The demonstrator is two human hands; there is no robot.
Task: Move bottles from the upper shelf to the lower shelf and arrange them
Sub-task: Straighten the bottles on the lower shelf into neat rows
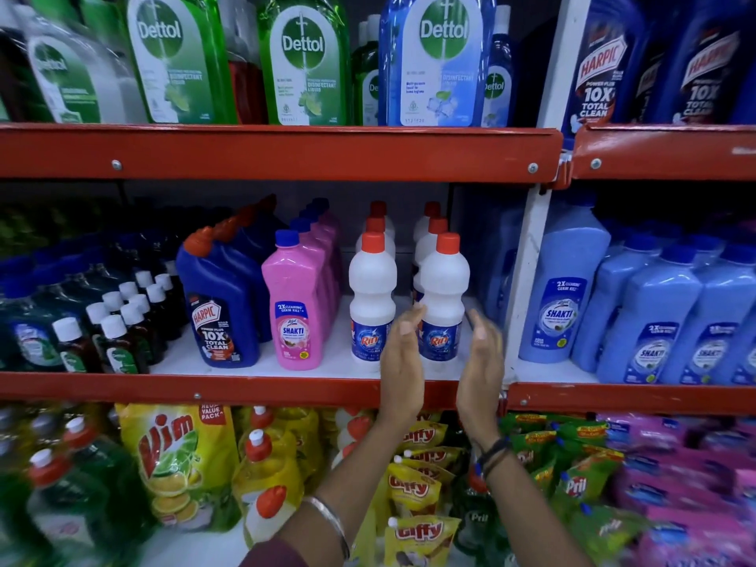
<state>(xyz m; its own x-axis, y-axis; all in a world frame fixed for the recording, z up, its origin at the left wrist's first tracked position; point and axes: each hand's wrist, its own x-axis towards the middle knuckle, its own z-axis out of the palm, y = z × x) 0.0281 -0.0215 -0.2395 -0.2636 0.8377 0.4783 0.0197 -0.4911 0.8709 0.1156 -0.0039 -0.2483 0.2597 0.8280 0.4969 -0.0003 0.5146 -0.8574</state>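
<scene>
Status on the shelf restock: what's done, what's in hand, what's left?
Done: two rows of white Rin bottles stand upright on the middle shelf. In hand: nothing gripped; left hand and right hand are open on either side of the front right Rin bottle. Left: Dettol bottles remain on the upper shelf.

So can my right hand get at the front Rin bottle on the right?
Probably yes: the right hand is open beside that Rin bottle, which stands at the shelf front with nothing between them.

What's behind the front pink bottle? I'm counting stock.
Behind the pink bottle runs a row of more pink bottles with blue caps; each hides the next, so their number stays unclear.
</scene>
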